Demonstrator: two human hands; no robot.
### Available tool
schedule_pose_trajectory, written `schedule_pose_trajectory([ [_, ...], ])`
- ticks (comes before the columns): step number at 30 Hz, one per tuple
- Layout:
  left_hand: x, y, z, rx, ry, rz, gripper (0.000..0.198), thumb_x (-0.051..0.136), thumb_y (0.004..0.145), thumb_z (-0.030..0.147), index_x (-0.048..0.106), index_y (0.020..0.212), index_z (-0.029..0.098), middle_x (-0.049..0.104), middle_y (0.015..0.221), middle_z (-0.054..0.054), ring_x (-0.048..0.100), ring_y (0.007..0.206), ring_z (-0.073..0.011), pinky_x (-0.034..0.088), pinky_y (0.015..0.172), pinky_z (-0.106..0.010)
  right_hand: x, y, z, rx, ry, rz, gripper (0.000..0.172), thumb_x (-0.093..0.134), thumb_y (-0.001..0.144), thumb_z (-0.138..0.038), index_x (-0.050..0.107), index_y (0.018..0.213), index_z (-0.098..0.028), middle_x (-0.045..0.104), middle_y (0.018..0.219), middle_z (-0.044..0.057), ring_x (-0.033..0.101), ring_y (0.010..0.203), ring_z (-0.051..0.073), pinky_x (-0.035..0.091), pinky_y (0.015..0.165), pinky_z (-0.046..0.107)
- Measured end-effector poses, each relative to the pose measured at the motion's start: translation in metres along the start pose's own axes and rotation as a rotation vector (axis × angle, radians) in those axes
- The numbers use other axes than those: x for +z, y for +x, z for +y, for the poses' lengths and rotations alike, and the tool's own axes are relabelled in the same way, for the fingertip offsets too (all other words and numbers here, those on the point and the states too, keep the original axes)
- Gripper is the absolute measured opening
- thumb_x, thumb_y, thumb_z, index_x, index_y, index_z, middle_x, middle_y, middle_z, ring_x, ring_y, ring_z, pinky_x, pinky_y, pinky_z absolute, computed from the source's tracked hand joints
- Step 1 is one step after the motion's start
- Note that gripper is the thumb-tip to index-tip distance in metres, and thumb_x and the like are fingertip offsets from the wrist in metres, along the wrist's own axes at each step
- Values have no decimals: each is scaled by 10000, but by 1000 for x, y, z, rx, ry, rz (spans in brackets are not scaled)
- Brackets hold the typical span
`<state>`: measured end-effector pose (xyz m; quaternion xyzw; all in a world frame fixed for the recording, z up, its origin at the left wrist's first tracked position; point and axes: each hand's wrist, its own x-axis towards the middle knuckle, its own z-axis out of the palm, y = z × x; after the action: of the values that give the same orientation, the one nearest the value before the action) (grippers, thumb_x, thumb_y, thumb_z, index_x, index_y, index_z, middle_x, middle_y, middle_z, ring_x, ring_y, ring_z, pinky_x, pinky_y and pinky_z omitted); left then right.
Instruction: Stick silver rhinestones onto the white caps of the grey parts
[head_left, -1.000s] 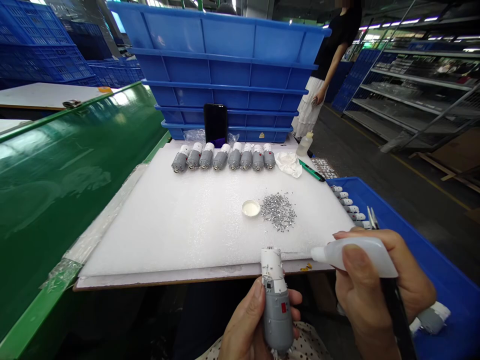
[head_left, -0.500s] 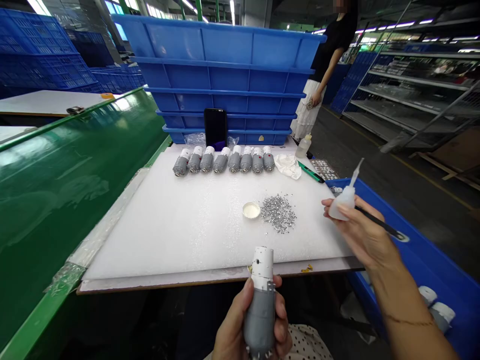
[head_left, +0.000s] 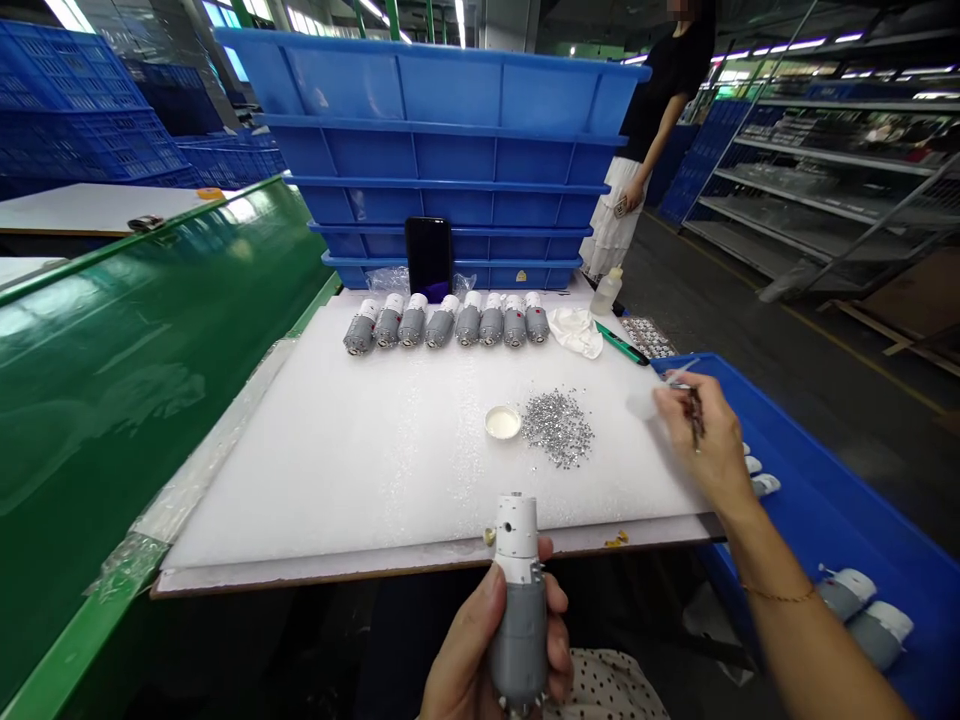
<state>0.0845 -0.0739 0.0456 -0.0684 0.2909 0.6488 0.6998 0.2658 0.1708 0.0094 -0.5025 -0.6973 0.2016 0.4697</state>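
Observation:
My left hand (head_left: 469,640) is wrapped round a grey-and-white capsule-shaped model (head_left: 520,625), held upright below the table's front edge with its white end up. At the right side of the table, my right hand (head_left: 709,435) is closed on a translucent squeeze bottle with a thin nozzle (head_left: 643,404), blurred and tilted over. A dark, thin tool (head_left: 696,415) shows smeared against the same hand; its kind is unclear. On the white foam sheet (head_left: 337,450), a small round dish of cream-coloured stuff (head_left: 502,423) sits beside a pile of tiny silvery pieces (head_left: 557,428).
Several similar models (head_left: 439,322) lie in a row at the back, before a phone (head_left: 429,258) and stacked blue crates (head_left: 450,150). A crumpled tissue (head_left: 576,332), green cutter (head_left: 622,344) and bottle (head_left: 606,292) are right. A blue bin (head_left: 840,480) holds more models. A person (head_left: 652,140) stands behind.
My right hand has turned over and shifted slightly left, tipping the squeeze bottle from nozzle-up to nearly lying over. The model in my left hand has moved slightly left.

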Motion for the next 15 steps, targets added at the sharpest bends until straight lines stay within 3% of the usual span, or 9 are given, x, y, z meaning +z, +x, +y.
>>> schedule_pose_trajectory([
  [3, 0, -1, 5, 90, 127, 73, 342, 755, 785, 405, 751, 1043, 182, 728, 887, -70, 600, 591, -135, 476, 512, -225, -16, -18, -11, 72, 48, 121, 511, 379, 987, -520, 544, 1329, -178, 552, 810, 59, 485, 640, 188, 415, 591, 348],
  [5, -1, 0, 7, 111, 216, 83, 321, 750, 783, 436, 753, 997, 197, 739, 874, -70, 603, 537, -127, 471, 489, -220, -23, -33, -23, 121, 111, 101, 544, 283, 1012, -518, 606, 1284, -176, 481, 713, 28, 435, 531, 157, 371, 472, 313],
  [8, -1, 4, 9, 85, 287, 44, 347, 739, 782, 481, 749, 940, 172, 717, 741, -61, 590, 485, -113, 449, 467, -197, -21, -56, -44, 161, 151, -183, 449, 445, 977, -488, 774, 943, -185, 430, 535, -8, 420, 444, 133, 316, 402, 281],
  [10, 1, 7, 10, 82, 280, 45, 361, 767, 759, 466, 743, 972, 176, 700, 736, -42, 582, 509, -108, 457, 469, -192, -12, -66, -56, 101, 143, -507, 410, 477, 978, -439, 782, 854, -195, 532, 568, 13, 528, 537, 151, 404, 490, 283],
  [12, 2, 8, 10, 89, 269, 51, 381, 799, 732, 432, 736, 1023, 194, 694, 787, -25, 582, 537, -107, 479, 477, -202, -1, -71, -64, 51, 128, -603, 324, 545, 951, -406, 760, 845, -189, 629, 683, 27, 593, 656, 164, 452, 599, 287],
  [15, 2, 7, 11, 84, 288, 29, 386, 818, 715, 412, 739, 1033, 208, 679, 791, -12, 594, 546, -108, 496, 486, -210, 6, -71, -67, -2, 89, -629, 164, 665, 872, -326, 705, 829, -173, 633, 734, 17, 578, 674, 155, 427, 609, 282],
])
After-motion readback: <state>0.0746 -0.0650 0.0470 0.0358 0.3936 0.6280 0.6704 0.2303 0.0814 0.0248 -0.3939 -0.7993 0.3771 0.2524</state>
